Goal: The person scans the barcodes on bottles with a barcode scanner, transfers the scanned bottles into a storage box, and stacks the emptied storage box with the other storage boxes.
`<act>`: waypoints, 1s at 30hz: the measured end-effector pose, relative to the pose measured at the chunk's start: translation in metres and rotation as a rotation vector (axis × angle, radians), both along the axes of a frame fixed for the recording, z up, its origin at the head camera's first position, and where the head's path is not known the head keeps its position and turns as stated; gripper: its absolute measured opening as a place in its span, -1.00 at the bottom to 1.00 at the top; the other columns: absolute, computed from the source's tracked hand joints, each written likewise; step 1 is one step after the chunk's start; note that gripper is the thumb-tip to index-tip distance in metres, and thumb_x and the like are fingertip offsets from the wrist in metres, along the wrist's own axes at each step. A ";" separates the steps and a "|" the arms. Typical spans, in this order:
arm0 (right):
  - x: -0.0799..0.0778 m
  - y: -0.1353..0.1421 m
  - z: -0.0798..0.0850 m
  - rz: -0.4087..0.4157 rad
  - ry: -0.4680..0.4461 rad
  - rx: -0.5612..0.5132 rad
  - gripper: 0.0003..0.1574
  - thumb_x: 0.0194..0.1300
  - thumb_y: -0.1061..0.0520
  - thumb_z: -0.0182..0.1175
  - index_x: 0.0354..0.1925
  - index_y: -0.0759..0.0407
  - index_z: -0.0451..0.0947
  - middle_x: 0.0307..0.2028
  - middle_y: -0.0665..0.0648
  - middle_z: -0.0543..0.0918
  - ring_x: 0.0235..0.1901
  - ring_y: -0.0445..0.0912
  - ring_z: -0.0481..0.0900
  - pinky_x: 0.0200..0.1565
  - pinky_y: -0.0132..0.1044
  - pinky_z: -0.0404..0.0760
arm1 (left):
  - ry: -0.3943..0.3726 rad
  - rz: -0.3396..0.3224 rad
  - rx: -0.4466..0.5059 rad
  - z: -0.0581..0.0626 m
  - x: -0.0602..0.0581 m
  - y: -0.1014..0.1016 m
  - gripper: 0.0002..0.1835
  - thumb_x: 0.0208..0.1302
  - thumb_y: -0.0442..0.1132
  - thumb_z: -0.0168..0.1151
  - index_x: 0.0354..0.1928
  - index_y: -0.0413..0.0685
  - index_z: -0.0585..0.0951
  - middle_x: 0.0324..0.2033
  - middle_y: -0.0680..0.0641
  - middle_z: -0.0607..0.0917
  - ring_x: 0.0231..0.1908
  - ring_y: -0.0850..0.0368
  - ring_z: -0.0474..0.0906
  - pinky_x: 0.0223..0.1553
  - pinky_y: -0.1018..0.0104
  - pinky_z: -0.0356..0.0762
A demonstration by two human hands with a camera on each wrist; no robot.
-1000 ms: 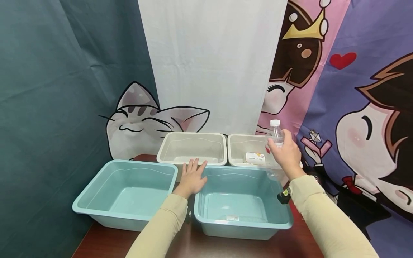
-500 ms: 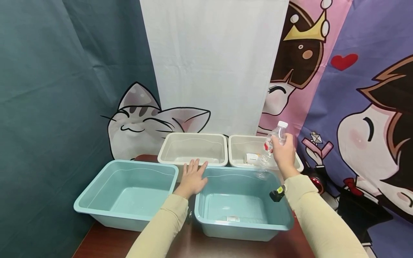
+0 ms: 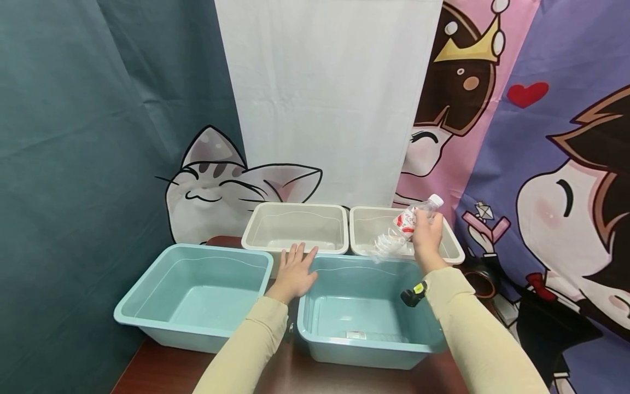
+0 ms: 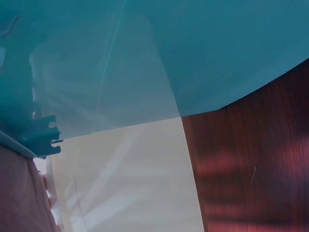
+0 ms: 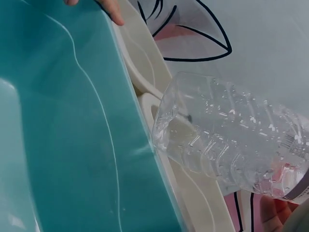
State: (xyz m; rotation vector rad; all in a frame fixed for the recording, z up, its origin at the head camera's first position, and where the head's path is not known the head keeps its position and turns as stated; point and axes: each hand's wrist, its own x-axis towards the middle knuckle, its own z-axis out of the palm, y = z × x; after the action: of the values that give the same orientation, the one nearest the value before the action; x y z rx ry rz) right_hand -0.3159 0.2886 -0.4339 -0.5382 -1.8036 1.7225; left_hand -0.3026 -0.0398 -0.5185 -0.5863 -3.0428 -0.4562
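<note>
The right hand [image 3: 427, 235] is gripping a see-through bottle [image 3: 401, 227], with its fingers and thumb wrapped around the upper part. From the middle of the head view, the bottle is between 3 and 4 o'clock. It leans over: its white cap [image 3: 435, 201] points to 2 o'clock and its bottom points to 8 o'clock. Red marks show on its label [image 3: 406, 222]. The bottle is over the right cream bin [image 3: 366, 223], and its bottom is by the back edge of the right blue bin [image 3: 364, 355]. I can't tell if it touches either edge. The left hand [image 3: 294, 273] is not holding anything. Its fingers are straight and spread apart, and it rests at the 10 o'clock corner of the right blue bin. On the floor of that bin, near 6 o'clock, is a white label [image 3: 356, 335], but what it is stuck on is too faint to tell. The left cream bin [image 3: 295, 230] is at 11 o'clock from the right blue bin, and the left blue bin [image 3: 206, 301] is at 9 o'clock from it. A red-brown table [image 3: 292, 375] is underneath. A smiling cat picture [image 3: 206, 210] is on the cloth behind, at 9 o'clock.
</note>
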 end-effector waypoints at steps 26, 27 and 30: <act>-0.007 -0.031 -0.014 0.251 0.038 -0.411 -0.54 0.44 -0.06 0.05 0.19 -0.02 0.16 -0.04 0.11 0.51 -0.37 -0.13 0.73 -0.22 -0.05 0.77 | -0.010 0.006 0.000 0.000 0.000 0.000 -0.26 0.47 0.07 -0.03 0.62 0.19 0.06 0.60 -0.21 -0.06 0.58 -0.19 -0.30 0.50 -0.21 -0.45; -0.008 -0.033 -0.016 0.259 0.038 -0.438 -0.56 0.45 -0.05 0.05 0.17 -0.04 0.16 -0.03 0.12 0.51 -0.35 -0.12 0.73 -0.20 -0.03 0.76 | -0.009 0.007 0.000 0.000 0.000 0.000 -0.26 0.47 0.07 -0.03 0.62 0.19 0.07 0.60 -0.21 -0.06 0.58 -0.19 -0.30 0.50 -0.21 -0.45; -0.008 -0.038 -0.017 0.277 0.027 -0.497 -0.60 0.47 -0.07 0.05 0.14 -0.05 0.17 -0.01 0.14 0.51 -0.30 -0.07 0.74 -0.11 0.05 0.73 | -0.014 0.008 -0.002 0.001 0.001 -0.001 -0.26 0.47 0.08 -0.04 0.62 0.19 0.06 0.60 -0.20 -0.07 0.58 -0.18 -0.32 0.50 -0.20 -0.45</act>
State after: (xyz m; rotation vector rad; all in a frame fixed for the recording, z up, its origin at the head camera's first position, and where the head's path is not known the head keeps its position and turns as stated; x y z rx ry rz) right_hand -0.3234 0.2502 -0.4510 -0.4715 -1.4775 2.3785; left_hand -0.3019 -0.0404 -0.5177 -0.5730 -3.0581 -0.4592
